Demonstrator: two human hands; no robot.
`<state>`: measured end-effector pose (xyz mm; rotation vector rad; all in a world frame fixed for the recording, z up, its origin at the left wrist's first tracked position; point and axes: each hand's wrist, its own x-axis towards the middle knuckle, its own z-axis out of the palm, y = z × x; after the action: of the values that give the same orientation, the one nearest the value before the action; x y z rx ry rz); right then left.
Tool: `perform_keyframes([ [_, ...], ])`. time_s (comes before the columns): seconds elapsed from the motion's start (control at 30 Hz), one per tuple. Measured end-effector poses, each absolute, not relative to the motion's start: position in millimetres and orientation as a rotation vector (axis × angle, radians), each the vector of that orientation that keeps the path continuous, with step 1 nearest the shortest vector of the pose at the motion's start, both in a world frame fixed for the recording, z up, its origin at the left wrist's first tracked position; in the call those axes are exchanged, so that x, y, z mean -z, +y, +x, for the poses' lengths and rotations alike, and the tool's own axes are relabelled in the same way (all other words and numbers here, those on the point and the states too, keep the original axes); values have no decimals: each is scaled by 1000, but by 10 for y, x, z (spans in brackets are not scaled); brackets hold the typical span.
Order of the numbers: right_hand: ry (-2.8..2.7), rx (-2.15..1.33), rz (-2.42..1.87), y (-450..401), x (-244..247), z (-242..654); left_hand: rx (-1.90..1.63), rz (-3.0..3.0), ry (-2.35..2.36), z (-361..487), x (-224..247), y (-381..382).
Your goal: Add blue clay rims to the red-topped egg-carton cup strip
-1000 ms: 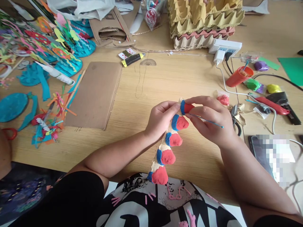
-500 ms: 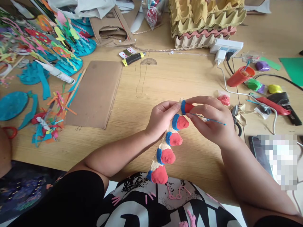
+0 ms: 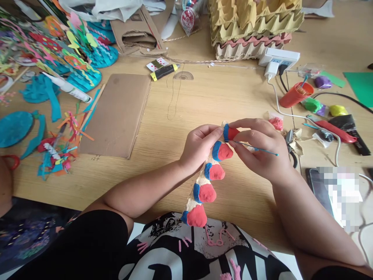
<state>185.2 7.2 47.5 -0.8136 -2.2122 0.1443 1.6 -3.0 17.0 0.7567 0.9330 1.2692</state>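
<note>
A strip of egg carton (image 3: 202,179) slants up from near my shirt, its several cups covered in red clay (image 3: 206,193) with blue clay bands (image 3: 208,171) at their bases. My left hand (image 3: 201,144) pinches the strip's upper end between thumb and fingers. At the topmost cup, my right hand (image 3: 259,146) is closed round a thin blue stick (image 3: 264,149) with a small knob at its end. Its tip meets the lower edge of the blue band there, and the right index and middle fingers rest against the red part.
Cardboard (image 3: 116,112) lies left of my arms, near colourful paper scraps (image 3: 58,155) and a glue tube (image 3: 68,88). Stacked egg trays (image 3: 256,27) stand at the back. On the right are a power strip (image 3: 279,58), an orange cup (image 3: 295,95), clay lumps (image 3: 338,110) and a phone (image 3: 320,194).
The stick has shifted very slightly in my right hand at the top cup. Both hands keep their grip, and the strip stays almost in place.
</note>
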Motion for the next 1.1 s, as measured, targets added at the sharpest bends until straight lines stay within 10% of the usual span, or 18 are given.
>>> perform_keyframes([
  [1.1,-2234,-218,-888,36,-517,1827,-1268,772,929,24,-177,-47],
])
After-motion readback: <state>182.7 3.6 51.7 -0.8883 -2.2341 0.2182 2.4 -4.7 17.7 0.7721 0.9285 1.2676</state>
